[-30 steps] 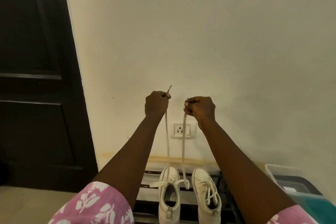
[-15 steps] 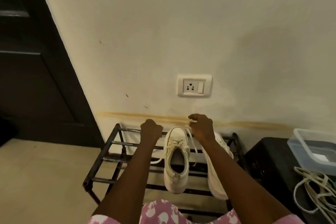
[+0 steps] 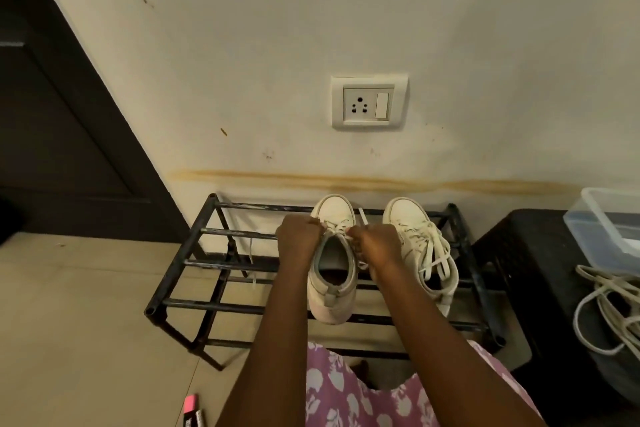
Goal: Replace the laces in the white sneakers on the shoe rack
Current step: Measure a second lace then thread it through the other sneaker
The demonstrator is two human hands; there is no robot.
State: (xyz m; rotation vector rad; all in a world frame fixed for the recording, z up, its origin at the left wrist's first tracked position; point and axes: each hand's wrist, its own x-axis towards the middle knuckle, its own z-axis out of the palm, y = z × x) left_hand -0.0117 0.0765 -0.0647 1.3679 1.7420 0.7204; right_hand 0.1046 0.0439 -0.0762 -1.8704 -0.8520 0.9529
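Black rack [image 3: 214,307] against stained wall [image 3: 277,45] (socket [image 3: 369,102] above)

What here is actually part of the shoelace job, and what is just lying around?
Part of the job: left hand, right hand, lace, sneaker being laced, other sneaker, shoe rack, probably the loose laces.

Lying about: wall socket, plastic tub, pink marker, door, black stool.

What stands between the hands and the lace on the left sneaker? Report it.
Nothing visible does. The left hand and right hand grip the lace at the top of the sneaker on the rack. The other sneaker stands apart to the right.
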